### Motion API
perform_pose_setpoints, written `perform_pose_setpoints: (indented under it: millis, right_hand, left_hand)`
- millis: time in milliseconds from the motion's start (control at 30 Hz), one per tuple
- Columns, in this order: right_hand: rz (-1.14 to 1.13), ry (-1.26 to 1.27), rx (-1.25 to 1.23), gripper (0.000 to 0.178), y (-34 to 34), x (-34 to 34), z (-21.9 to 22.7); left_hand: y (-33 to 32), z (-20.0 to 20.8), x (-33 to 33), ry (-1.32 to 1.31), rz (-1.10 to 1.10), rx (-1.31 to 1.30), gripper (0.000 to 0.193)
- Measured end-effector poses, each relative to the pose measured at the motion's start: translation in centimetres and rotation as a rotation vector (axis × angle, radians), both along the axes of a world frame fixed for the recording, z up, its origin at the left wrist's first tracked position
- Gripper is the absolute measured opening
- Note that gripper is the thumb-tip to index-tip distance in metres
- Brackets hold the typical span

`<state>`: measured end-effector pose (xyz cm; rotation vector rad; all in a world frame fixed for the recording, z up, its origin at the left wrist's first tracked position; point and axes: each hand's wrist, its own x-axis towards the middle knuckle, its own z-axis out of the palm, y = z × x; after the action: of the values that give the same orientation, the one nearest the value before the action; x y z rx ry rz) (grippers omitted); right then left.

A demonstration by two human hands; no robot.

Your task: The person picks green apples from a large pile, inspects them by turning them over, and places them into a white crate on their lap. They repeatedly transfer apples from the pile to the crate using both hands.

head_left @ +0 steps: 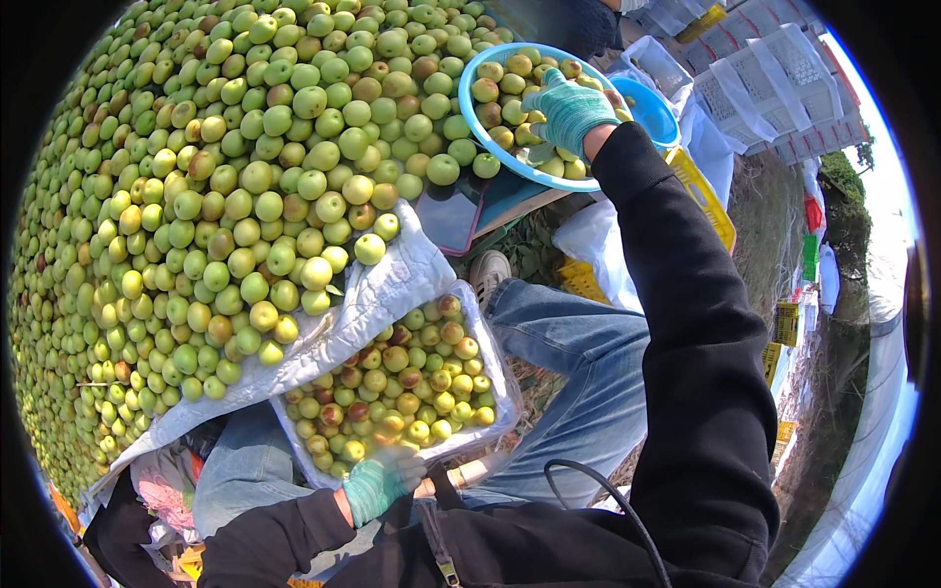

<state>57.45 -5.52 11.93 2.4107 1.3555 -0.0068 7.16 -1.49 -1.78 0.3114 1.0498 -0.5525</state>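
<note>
My right hand (573, 110), in a green knitted glove, reaches over a light blue basin (469, 103) of green and brownish jujubes (517, 65). Its fingers are apart, just above the fruit or touching it, and I see nothing gripped in them. My left hand (380, 482), gloved the same way, is close to my body at the near edge of a lined crate (500, 392). Motion smears its fingers, so whether it holds anything is unclear. Yellow-green jujubes with brown patches (397, 377) fill this crate between my legs.
A large heap of green jujubes (245, 176) covers the left, edged by a pale quilted cloth (382, 269). A dark flat tablet-like thing (451, 218) lies below the basin. Another blue basin (649, 113), yellow crates (704, 196) and stacked pale crates (765, 88) stand at the right.
</note>
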Motion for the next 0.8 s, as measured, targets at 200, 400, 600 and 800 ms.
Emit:
perform_pose_setpoints:
  millis: [200,400,600,800]
  right_hand:
    - [0.210,0.039,-0.107,0.041,2.2,-0.5,-3.2]
    - [0.223,0.162,-0.214,0.041,4.0,2.3,-4.0]
    - [0.117,0.254,-0.189,0.050,6.2,3.1,-5.1]
    - [0.083,0.179,-0.046,0.048,5.4,2.5,-4.5]
  left_hand:
    - [0.1,0.4,0.1,0.004,0.001,0.022,0.042]
    - [0.1,-1.3,-0.9,-0.040,0.031,-0.026,0.038]
    - [0.4,-2.6,-0.6,-0.019,0.143,-0.147,0.033]
    - [0.3,-1.3,-0.1,0.001,0.070,-0.006,0.036]
